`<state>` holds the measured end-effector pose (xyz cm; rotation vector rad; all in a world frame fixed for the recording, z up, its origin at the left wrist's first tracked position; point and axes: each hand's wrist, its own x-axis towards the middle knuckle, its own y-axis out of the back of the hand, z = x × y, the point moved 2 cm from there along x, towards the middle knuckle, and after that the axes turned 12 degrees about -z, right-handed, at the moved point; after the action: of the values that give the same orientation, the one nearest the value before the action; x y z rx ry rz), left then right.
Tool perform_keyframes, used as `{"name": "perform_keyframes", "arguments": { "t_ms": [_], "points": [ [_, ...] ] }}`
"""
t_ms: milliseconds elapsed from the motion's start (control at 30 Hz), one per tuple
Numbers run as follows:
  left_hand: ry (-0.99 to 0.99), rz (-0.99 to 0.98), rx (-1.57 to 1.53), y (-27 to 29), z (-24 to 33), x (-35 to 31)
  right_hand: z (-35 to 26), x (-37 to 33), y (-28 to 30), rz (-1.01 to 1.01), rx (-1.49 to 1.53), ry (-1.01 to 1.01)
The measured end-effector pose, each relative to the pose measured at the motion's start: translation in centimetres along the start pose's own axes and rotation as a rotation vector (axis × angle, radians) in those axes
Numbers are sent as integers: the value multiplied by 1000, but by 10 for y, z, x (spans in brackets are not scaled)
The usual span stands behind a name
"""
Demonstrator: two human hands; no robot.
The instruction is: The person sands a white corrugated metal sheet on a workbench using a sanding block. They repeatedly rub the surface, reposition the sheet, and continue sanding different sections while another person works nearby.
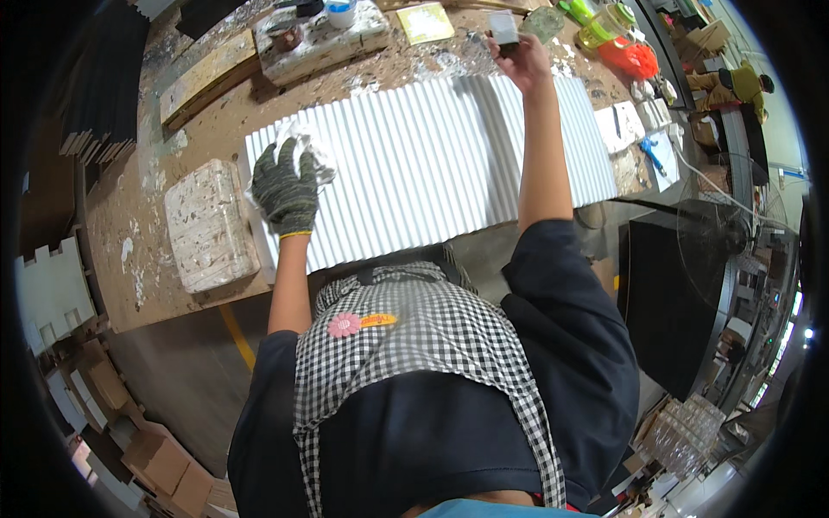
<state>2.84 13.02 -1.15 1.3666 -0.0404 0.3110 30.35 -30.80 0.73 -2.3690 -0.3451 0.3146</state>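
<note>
A long white ribbed panel (406,164) lies across the workbench in front of me. My left hand (286,192), in a dark grey knit glove, presses a crumpled white cloth (318,158) onto the panel's left end. Its fingers are bent over the cloth. Bare and stretched far forward, my right hand (525,65) is past the panel's back edge at the right. Between its fingers is a small block-like thing (503,30), whitish on top and dark below; its exact kind is not plain.
A paint-spattered white block (207,224) sits left of the panel. Behind are a wooden board (207,79), another spattered slab (324,47) and a yellow sheet (426,23). Green bottles (604,28), an orange-red bag (629,59) and a blue tool (652,153) lie at right. A person (743,86) is farther off.
</note>
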Motion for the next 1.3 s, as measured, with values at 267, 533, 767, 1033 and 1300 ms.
{"name": "perform_keyframes", "arguments": {
  "t_ms": [267,533,767,1033,1300],
  "points": [
    [-173,88,-476,15,-68,-10,168,-207,-121,22,-12,24],
    [69,-5,52,51,-224,-12,212,-311,-227,-7,-1726,78],
    [99,4,93,40,-213,-20,233,-152,-197,-19,-1911,328],
    [146,-22,156,42,-209,-18,228,-4,-187,-86,-1921,418],
    [87,-4,111,39,-215,-18,215,-226,-208,-190,-1991,132]
  ]
}}
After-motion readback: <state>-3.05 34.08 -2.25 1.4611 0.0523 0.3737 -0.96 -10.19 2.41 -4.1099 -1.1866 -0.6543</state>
